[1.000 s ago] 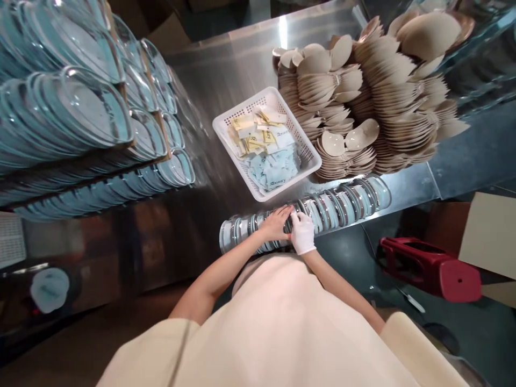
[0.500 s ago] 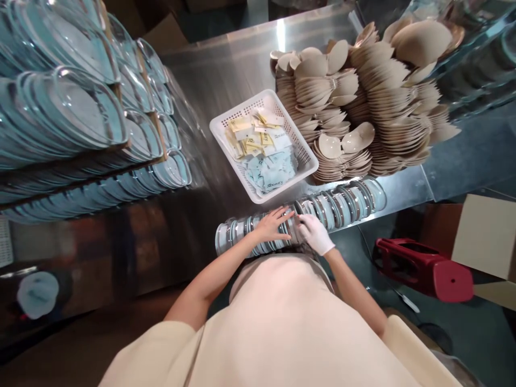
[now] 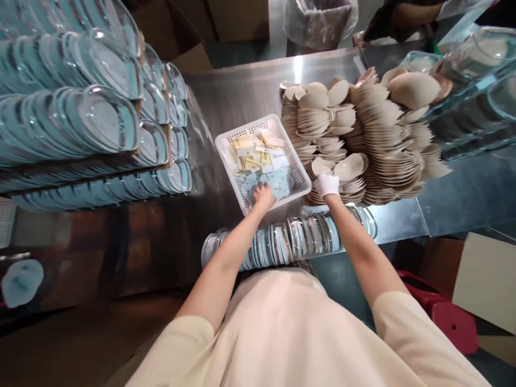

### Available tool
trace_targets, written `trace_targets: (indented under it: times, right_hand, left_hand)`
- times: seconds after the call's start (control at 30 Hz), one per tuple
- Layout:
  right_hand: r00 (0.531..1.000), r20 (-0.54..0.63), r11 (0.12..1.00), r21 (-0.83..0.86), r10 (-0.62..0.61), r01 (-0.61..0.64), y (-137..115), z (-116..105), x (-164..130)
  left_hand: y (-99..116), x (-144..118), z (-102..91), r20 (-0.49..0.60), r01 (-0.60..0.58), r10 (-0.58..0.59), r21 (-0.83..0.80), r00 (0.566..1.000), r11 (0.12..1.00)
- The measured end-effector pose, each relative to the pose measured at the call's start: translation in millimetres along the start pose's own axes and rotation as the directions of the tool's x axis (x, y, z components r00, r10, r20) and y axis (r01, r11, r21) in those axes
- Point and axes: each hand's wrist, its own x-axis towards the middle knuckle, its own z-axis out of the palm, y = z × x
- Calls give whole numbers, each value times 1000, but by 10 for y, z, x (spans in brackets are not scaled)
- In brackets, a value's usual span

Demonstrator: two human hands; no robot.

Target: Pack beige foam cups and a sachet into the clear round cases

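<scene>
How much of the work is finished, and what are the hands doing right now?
Done: a row of clear lidded containers lies along the table's near edge. In hand: the bare left hand reaches into the white basket onto the blue packets, and the gloved right hand touches a beige pad on the stacks. Left: tall piles of beige pads and stacked clear trays remain.

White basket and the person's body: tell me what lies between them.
In the head view, a row of clear lids lies on its side along the near edge of the steel table, between the white basket and the body.
</scene>
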Motion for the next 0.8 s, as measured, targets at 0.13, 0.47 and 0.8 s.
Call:
trace_targets:
  times: [0.13, 0.47, 0.8]
  right_hand:
    - [998, -51, 1000, -6, -27, 26, 108, -187, -130]
    - [772, -69, 742, 234, -632, 628, 500, -583, -2281]
    - [750, 98, 753, 176, -654, 634, 898, -498, -2912]
  left_hand:
    - [-154, 83, 140, 90, -14, 13, 9, 996, 1000]
    - [-570, -59, -73, -162, -216, 188, -183, 969, 959]
    - [86, -817, 200, 151, -322, 385, -325, 911, 889]
